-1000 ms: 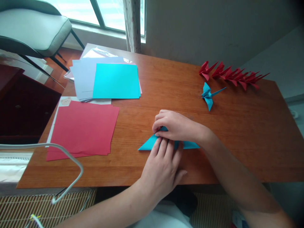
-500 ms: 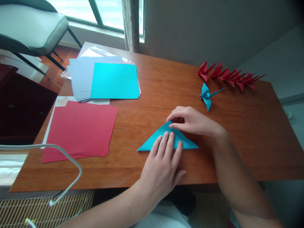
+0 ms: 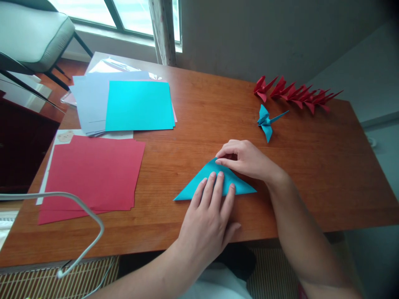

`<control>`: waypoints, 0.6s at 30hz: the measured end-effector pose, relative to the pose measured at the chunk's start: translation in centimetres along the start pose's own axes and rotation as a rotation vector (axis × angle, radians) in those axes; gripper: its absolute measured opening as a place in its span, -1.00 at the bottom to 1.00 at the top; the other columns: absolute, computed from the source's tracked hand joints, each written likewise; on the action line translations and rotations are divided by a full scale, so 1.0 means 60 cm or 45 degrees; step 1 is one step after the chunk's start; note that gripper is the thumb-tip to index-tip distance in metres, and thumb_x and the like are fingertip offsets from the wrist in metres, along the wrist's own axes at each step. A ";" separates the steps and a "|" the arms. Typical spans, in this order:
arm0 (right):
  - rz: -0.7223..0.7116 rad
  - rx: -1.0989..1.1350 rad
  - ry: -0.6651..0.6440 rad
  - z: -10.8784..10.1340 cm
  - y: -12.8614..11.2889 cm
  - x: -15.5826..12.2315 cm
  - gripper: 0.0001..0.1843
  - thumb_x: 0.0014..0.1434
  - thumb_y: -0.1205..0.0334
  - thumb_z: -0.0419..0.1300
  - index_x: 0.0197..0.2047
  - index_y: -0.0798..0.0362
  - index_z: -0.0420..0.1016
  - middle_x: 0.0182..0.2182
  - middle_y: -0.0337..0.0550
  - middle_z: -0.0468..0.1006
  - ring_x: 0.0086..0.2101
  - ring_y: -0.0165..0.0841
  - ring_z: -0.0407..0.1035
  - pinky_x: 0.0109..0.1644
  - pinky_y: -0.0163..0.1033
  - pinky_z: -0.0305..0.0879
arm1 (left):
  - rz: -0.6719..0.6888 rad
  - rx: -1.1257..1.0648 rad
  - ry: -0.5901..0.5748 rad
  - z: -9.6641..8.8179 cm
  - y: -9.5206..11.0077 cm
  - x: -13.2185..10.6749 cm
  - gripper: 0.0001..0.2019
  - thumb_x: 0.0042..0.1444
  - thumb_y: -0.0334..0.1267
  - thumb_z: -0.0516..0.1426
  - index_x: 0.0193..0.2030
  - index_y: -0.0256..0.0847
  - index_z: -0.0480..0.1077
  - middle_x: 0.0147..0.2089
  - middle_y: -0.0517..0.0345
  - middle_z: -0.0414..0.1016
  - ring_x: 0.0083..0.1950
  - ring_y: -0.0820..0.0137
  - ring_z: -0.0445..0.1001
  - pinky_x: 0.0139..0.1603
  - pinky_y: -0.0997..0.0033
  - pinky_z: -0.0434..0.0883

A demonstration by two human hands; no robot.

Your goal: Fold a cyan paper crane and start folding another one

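Observation:
A blue paper (image 3: pixel 195 185) folded into a triangle lies on the wooden table, its long edge towards me. My left hand (image 3: pixel 210 216) rests flat on it with the fingers spread, covering its middle and part of the long edge. At the far corner, my right hand (image 3: pixel 245 160) pinches the paper between thumb and fingers. Beyond that hand stands a blue paper crane (image 3: pixel 265 123). Behind it, several red paper cranes (image 3: pixel 296 94) form a row.
Red paper sheets (image 3: pixel 93 174) lie at the left, with blue sheets (image 3: pixel 140 106) behind them on top of pale sheets (image 3: pixel 89 101). A white cable (image 3: pixel 90 211) curves over the table's (image 3: pixel 156 232) front left. A chair (image 3: pixel 31 37) stands beyond, near the window.
The view has shifted slightly, so the table's things sit further left. Both hands keep their places on the folded blue paper, the right still pinching its far corner.

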State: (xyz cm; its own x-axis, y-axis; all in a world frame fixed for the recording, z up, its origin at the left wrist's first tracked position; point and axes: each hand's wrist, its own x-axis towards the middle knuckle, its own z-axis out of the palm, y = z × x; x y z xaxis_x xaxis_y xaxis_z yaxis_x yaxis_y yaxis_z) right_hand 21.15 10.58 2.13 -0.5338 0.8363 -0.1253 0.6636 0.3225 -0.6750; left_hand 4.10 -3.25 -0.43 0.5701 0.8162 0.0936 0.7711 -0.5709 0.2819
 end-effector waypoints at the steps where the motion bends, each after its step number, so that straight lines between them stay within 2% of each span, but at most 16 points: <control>1: 0.004 -0.006 0.004 0.001 0.000 0.000 -0.91 0.23 0.31 0.29 -0.26 0.04 0.66 -0.32 -0.15 0.67 -0.27 -0.32 0.49 -0.17 -0.24 0.33 | 0.000 -0.001 0.000 0.000 0.000 0.000 -0.23 0.31 0.16 0.05 0.49 -0.33 0.09 0.53 -0.36 0.04 0.54 -0.12 0.00 0.48 -0.06 0.00; 18: 0.005 0.026 0.034 0.003 0.001 -0.001 -0.93 0.21 0.30 0.30 -0.28 0.04 0.65 -0.34 -0.17 0.65 -0.30 -0.34 0.49 -0.20 -0.25 0.33 | -0.002 -0.012 -0.006 -0.002 0.001 0.002 -0.24 0.31 0.14 0.06 0.48 -0.34 0.11 0.52 -0.38 0.04 0.54 -0.14 0.00 0.48 -0.07 0.00</control>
State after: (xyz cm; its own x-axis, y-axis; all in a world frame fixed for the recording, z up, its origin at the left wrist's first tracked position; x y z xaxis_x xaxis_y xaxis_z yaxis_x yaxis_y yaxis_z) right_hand 21.14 10.47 1.95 -0.5172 0.8489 -0.1087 0.6547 0.3106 -0.6891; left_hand 4.17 -3.19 -0.31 0.5705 0.8165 0.0884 0.7691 -0.5689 0.2913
